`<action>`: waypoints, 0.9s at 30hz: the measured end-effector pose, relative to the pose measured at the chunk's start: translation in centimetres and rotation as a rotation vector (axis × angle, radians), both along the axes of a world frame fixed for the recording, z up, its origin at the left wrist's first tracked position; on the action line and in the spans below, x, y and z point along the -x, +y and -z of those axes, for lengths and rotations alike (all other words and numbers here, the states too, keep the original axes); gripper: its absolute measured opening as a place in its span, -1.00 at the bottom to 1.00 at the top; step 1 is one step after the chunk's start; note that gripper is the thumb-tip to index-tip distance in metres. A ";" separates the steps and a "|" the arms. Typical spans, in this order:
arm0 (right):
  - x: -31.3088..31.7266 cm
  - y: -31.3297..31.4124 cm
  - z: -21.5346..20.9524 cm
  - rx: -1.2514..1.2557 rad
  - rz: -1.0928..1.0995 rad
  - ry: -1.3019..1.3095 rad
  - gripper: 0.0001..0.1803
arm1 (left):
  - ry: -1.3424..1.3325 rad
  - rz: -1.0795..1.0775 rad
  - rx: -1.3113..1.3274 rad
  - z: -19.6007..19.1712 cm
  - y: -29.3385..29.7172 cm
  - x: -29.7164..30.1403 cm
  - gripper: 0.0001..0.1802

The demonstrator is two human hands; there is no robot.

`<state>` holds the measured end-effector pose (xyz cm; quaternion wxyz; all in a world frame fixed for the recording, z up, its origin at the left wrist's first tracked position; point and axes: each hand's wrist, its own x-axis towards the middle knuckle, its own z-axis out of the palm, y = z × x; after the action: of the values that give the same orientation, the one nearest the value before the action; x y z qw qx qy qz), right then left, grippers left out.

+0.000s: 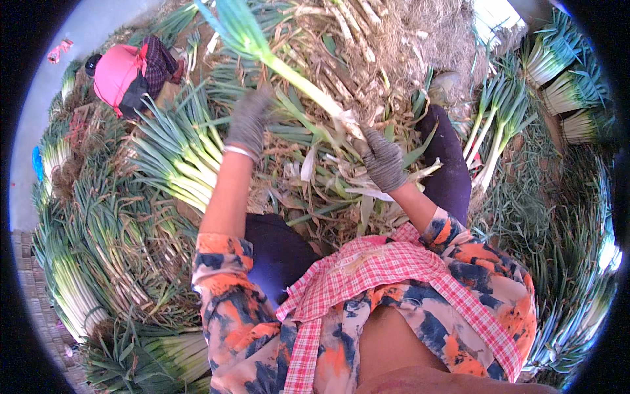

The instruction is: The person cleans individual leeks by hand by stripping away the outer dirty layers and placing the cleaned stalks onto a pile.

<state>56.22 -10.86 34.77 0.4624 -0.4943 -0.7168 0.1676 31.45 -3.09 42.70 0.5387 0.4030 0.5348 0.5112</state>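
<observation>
Along the far left, a tied bundle of green onions point(75, 289) looks finished, as do the pale-stemmed stalks point(187, 174) beside the left forearm. The left hand point(249, 121), gloved, is blurred; I cannot tell whether it is open or closed. Mid-view, one long green onion point(305, 85) slants over loose husks point(315, 190), its root end gripped by the closed, gloved right hand point(384, 157); its peeling seems partly done. Rooted stalks above point(344, 29) appear left to clean. Farther right, clean-looking stalks point(495, 128) and bundles point(564, 92) seem done.
</observation>
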 end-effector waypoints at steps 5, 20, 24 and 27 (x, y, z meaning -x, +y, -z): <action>1.9 -3.3 -1.5 0.310 -0.262 -0.186 -0.55 | -0.490 -0.422 -0.072 0.9 4.2 3.8 -0.76; 4.0 0.1 -2.7 0.047 -0.898 -0.233 -0.71 | -0.953 -0.263 -0.104 4.2 2.5 18.1 -0.74; -3.9 -2.5 -1.7 0.751 -0.755 -0.096 -0.66 | -0.831 -0.426 -0.161 6.1 -1.3 24.9 -0.67; -7.9 -3.6 -1.1 0.998 -0.597 -0.030 -0.68 | -0.949 -0.397 -0.194 7.2 -4.3 29.8 -0.67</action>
<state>64.08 -14.43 35.88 0.0960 -0.4313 -0.6660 0.6011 1.61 -7.44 35.48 0.5748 0.0659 0.2482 0.7770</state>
